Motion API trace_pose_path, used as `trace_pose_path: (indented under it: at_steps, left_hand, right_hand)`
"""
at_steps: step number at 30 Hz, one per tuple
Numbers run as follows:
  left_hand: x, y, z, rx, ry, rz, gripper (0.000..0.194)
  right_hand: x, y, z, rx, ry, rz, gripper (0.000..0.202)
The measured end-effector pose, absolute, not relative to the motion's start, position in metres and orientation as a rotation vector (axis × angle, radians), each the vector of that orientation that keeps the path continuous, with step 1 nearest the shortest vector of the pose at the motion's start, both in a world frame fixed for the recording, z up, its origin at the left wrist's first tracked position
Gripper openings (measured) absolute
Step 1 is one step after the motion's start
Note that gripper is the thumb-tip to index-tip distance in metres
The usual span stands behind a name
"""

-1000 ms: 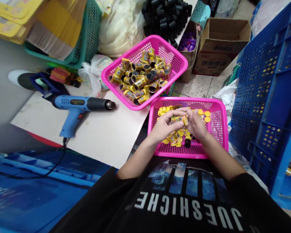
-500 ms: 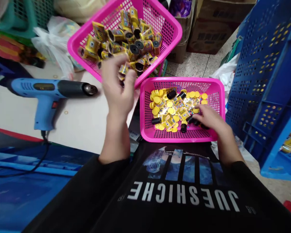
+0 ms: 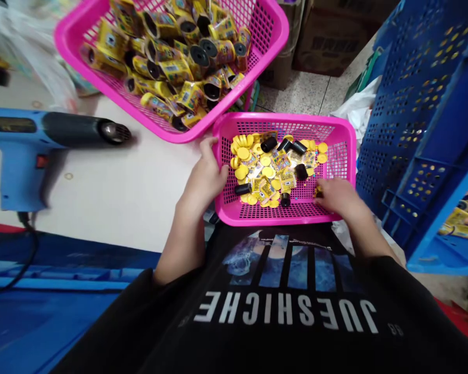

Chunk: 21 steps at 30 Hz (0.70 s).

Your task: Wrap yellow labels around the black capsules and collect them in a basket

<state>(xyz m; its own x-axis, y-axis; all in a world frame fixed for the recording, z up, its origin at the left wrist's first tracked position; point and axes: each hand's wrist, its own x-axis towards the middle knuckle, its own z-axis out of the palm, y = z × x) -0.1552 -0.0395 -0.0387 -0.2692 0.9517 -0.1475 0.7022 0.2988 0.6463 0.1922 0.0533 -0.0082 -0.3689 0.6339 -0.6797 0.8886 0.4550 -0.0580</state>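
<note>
Head view. I read one clear inscription: "JUESHICHE", in pale letters [image 3: 304, 310] across the black shirt [image 3: 288, 345], inverted to the camera. The smaller shirt marks were too fine to read. Print on the cardboard box [image 3: 327, 44] was blurred, and the wording on the yellow-labelled containers [image 3: 175, 70] was too small to make out.

Those containers lay heaped in the upper pink basket [image 3: 171, 136]. The blue hot-air gun [image 3: 23, 143] lay on the white tabletop [image 3: 128, 202], nozzle toward the lower pink basket [image 3: 284, 222]. The tall blue crate [image 3: 398, 130] bounded the right side; the upper basket crowded the far left corner.

The lower basket, in front of the shirt, contained black tubes [image 3: 301, 172], yellow discs [image 3: 244, 153] and printed yellow pieces [image 3: 288, 181]. The left hand [image 3: 200, 179] was at its left rim, thumb and forefinger apart; I could not tell whether they gripped. The right hand [image 3: 337, 196] was inside at the right, fingers together by a small dark-and-yellow item [image 3: 319, 191]; I could not confirm a hold.
</note>
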Motion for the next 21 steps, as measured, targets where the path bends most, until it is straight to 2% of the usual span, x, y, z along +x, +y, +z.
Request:
trace_pose_path:
  at_steps: [2,4,6,9,14,16,21]
  left_hand:
    - [-0.155,-0.041,-0.035,1.472,2.053,0.634,0.071]
    - [-0.153,-0.044,-0.027,1.479,2.105,0.629,0.068]
    - [-0.150,-0.047,-0.014,1.501,2.251,0.635,0.052]
    - [-0.138,-0.045,0.005,1.676,2.249,0.558,0.020]
    - [-0.104,-0.031,-0.013,2.041,1.650,0.077,0.018]
    - [-0.096,-0.028,-0.030,2.091,1.618,-0.023,0.022]
    - [-0.099,-0.027,-0.048,2.107,1.710,0.026,0.032]
  right_hand:
    - [0.192,0.041,-0.014,1.191,2.098,-0.542,0.038]
    - [0.194,0.039,-0.015,1.181,2.126,-0.658,0.045]
    - [0.197,0.047,-0.009,1.179,2.223,-0.886,0.045]
    - [0.193,0.063,0.005,1.257,2.418,-1.291,0.030]
    - [0.166,0.068,0.012,1.425,2.433,-1.787,0.022]
    - [0.155,0.068,0.012,1.469,2.380,-1.921,0.020]
    - [0.137,0.074,0.016,1.477,2.399,-2.070,0.024]
